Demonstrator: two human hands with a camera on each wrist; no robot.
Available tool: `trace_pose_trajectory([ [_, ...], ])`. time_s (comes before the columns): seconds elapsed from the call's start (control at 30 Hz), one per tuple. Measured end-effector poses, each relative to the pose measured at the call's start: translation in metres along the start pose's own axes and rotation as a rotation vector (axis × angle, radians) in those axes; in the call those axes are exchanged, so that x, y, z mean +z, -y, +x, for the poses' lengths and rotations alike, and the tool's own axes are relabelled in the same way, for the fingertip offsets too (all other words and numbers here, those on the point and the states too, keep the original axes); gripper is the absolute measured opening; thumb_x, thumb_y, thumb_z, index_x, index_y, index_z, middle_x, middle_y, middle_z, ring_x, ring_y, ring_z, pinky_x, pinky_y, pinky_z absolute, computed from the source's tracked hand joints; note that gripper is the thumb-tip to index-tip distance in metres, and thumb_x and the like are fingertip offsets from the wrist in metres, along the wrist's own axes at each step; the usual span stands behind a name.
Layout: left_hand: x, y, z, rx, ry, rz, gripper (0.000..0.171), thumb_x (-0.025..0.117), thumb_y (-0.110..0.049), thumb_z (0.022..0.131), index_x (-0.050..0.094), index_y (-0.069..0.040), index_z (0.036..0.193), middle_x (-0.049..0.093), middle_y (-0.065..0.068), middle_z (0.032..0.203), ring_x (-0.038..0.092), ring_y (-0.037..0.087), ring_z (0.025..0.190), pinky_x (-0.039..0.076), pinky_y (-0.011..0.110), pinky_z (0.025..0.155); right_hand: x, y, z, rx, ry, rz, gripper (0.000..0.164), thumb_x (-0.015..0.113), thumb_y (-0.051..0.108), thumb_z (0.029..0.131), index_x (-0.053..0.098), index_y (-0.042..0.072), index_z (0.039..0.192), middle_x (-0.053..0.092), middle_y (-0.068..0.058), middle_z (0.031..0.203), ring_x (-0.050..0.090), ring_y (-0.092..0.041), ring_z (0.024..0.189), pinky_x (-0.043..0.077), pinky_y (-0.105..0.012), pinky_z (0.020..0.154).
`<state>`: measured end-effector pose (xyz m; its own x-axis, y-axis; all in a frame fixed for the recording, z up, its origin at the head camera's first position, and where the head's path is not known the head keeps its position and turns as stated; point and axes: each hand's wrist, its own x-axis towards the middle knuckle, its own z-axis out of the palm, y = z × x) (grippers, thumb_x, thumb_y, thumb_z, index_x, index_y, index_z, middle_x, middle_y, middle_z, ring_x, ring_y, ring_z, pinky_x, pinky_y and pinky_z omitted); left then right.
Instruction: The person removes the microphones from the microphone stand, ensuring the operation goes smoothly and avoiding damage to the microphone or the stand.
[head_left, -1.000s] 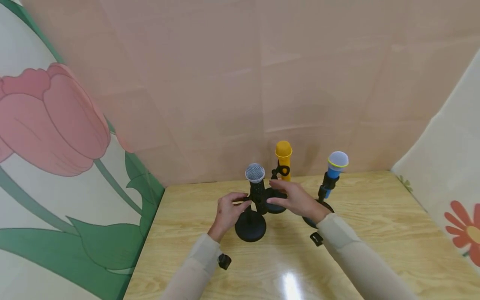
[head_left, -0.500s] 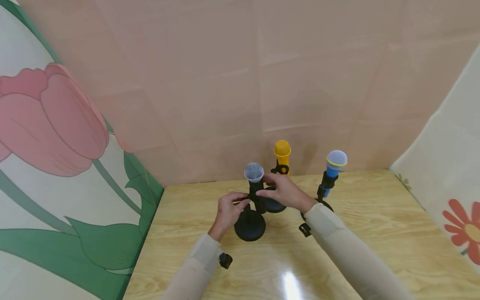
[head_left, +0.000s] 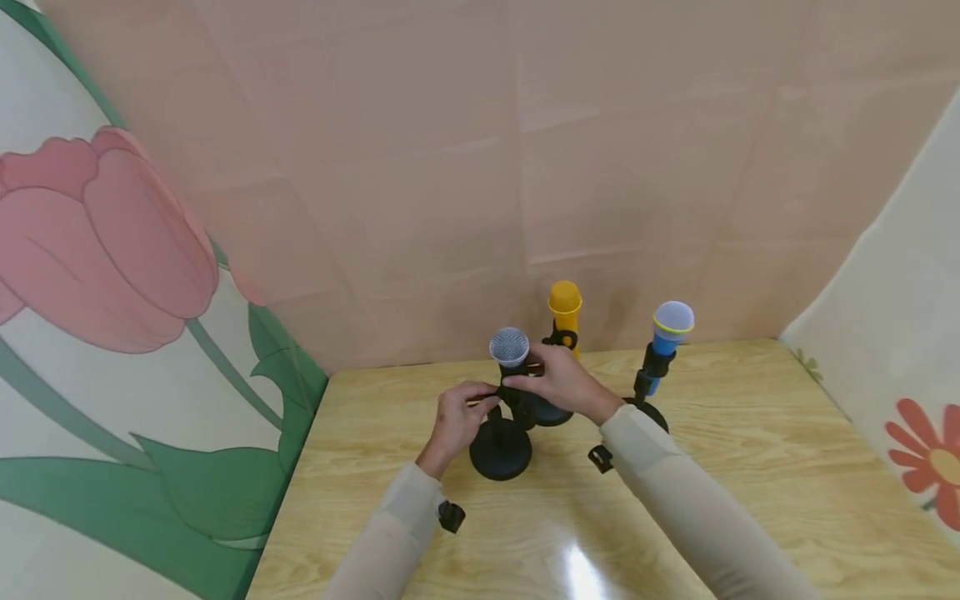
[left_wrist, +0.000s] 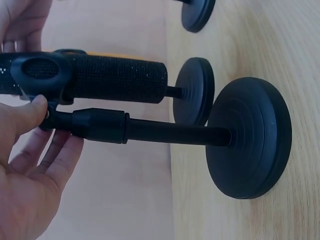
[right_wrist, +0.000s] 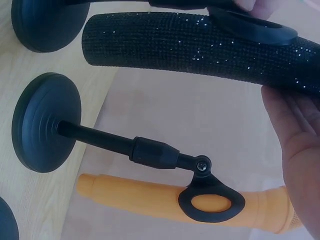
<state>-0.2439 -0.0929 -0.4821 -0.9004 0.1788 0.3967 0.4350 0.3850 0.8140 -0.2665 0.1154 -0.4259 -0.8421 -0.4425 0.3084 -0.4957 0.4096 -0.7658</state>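
A black glittery microphone [head_left: 510, 347] with a silver mesh head stands in the clip of a black round-based stand [head_left: 500, 451]. My left hand [head_left: 459, 421] pinches the stand's joint just below the clip, thumb against one side and fingers on the other. My right hand [head_left: 570, 382] holds the microphone's upper handle from the right, just under the head. In the left wrist view the microphone handle [left_wrist: 117, 77] runs through the clip ring, alongside the stand's pole [left_wrist: 170, 132]. The right wrist view shows the handle's sparkly lower end [right_wrist: 130, 40] sticking out past the clip.
Close behind, a yellow microphone [head_left: 566, 298] sits in its own black stand [right_wrist: 47, 122]. Farther right stands a blue microphone [head_left: 672, 325] with a pale head, also on a stand. A pink-beige backdrop [head_left: 420, 208] rises behind the wooden table [head_left: 750, 450].
My right hand has moved left from beside the microphone and now holds its upper handle. The left hand keeps its place at the stand's joint.
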Motion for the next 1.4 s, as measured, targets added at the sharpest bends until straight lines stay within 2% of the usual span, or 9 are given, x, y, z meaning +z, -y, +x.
trace_pose_trajectory([
  [0.1, -0.001, 0.002, 0.002, 0.005, 0.009, -0.020, 0.009, 0.075, 0.000, 0.088, 0.078, 0.000, 0.096, 0.074, 0.012, 0.095, 0.071, 0.028, 0.090, 0.058, 0.030, 0.077, 0.001, 0.003, 0.000, 0.005, -0.020, 0.017, 0.044, 0.080, 0.022, 0.088, 0.064, 0.003, 0.123, 0.069, -0.012, 0.116, 0.068, -0.030, 0.106, 0.056, -0.045, 0.088],
  [0.27, -0.002, 0.005, 0.005, -0.023, 0.028, -0.065, 0.010, 0.073, 0.001, 0.089, 0.077, 0.001, 0.097, 0.074, 0.013, 0.098, 0.070, 0.026, 0.091, 0.058, 0.027, 0.077, 0.001, 0.006, 0.001, 0.014, -0.048, 0.019, 0.040, 0.080, 0.024, 0.087, 0.067, 0.005, 0.121, 0.071, -0.009, 0.115, 0.070, -0.027, 0.103, 0.057, -0.043, 0.086],
  [0.33, -0.004, -0.006, 0.004, -0.035, 0.032, -0.073, 0.010, 0.072, 0.003, 0.089, 0.077, 0.003, 0.098, 0.073, 0.015, 0.099, 0.070, 0.028, 0.092, 0.059, 0.031, 0.078, 0.001, 0.006, 0.000, 0.009, -0.061, 0.013, 0.039, 0.080, 0.025, 0.087, 0.068, 0.006, 0.119, 0.071, -0.008, 0.113, 0.070, -0.026, 0.102, 0.057, -0.043, 0.085],
  [0.4, -0.003, -0.006, 0.004, -0.032, 0.025, -0.080, 0.010, 0.071, 0.003, 0.089, 0.077, 0.003, 0.097, 0.073, 0.015, 0.099, 0.070, 0.029, 0.092, 0.059, 0.032, 0.077, 0.000, 0.007, -0.001, -0.006, -0.074, 0.002, 0.038, 0.080, 0.025, 0.087, 0.069, 0.006, 0.118, 0.072, -0.008, 0.112, 0.071, -0.026, 0.101, 0.058, -0.043, 0.084],
  [0.5, -0.001, -0.008, 0.005, -0.041, 0.012, -0.065, 0.009, 0.071, 0.004, 0.089, 0.077, 0.003, 0.096, 0.073, 0.015, 0.098, 0.069, 0.031, 0.092, 0.059, 0.035, 0.077, 0.000, 0.007, -0.001, -0.026, -0.094, -0.012, 0.035, 0.080, 0.023, 0.087, 0.070, 0.006, 0.116, 0.072, -0.008, 0.109, 0.071, -0.025, 0.099, 0.058, -0.043, 0.083],
  [0.57, 0.002, 0.002, 0.008, -0.047, 0.000, -0.053, 0.008, 0.072, 0.002, 0.089, 0.078, 0.000, 0.094, 0.074, 0.012, 0.098, 0.069, 0.027, 0.091, 0.059, 0.030, 0.076, -0.001, 0.007, 0.000, -0.029, -0.099, -0.019, 0.034, 0.080, 0.023, 0.087, 0.070, 0.006, 0.115, 0.072, -0.008, 0.109, 0.071, -0.024, 0.098, 0.058, -0.042, 0.082],
  [0.93, 0.004, -0.004, 0.009, -0.116, 0.016, 0.001, 0.007, 0.072, -0.002, 0.090, 0.078, -0.004, 0.090, 0.075, 0.007, 0.095, 0.069, 0.024, 0.092, 0.057, 0.038, 0.082, -0.005, 0.005, 0.001, -0.029, -0.062, 0.048, 0.036, 0.080, 0.020, 0.087, 0.070, 0.003, 0.117, 0.072, -0.011, 0.112, 0.071, -0.027, 0.101, 0.057, -0.044, 0.085],
  [1.2, 0.005, -0.005, 0.010, -0.127, -0.002, 0.019, 0.006, 0.072, -0.002, 0.089, 0.078, -0.003, 0.089, 0.075, 0.007, 0.093, 0.069, 0.025, 0.091, 0.057, 0.040, 0.083, -0.006, 0.001, 0.005, -0.053, -0.053, 0.062, 0.034, 0.080, 0.018, 0.087, 0.070, 0.004, 0.117, 0.073, -0.010, 0.112, 0.070, -0.027, 0.101, 0.057, -0.043, 0.085],
  [1.4, 0.006, -0.007, 0.008, -0.110, -0.002, 0.026, 0.007, 0.071, -0.001, 0.090, 0.078, -0.003, 0.088, 0.074, 0.007, 0.093, 0.069, 0.027, 0.091, 0.056, 0.044, 0.085, -0.006, 0.001, 0.005, -0.035, -0.053, 0.076, 0.033, 0.080, 0.017, 0.087, 0.071, 0.005, 0.117, 0.072, -0.008, 0.112, 0.070, -0.026, 0.102, 0.057, -0.044, 0.086],
])
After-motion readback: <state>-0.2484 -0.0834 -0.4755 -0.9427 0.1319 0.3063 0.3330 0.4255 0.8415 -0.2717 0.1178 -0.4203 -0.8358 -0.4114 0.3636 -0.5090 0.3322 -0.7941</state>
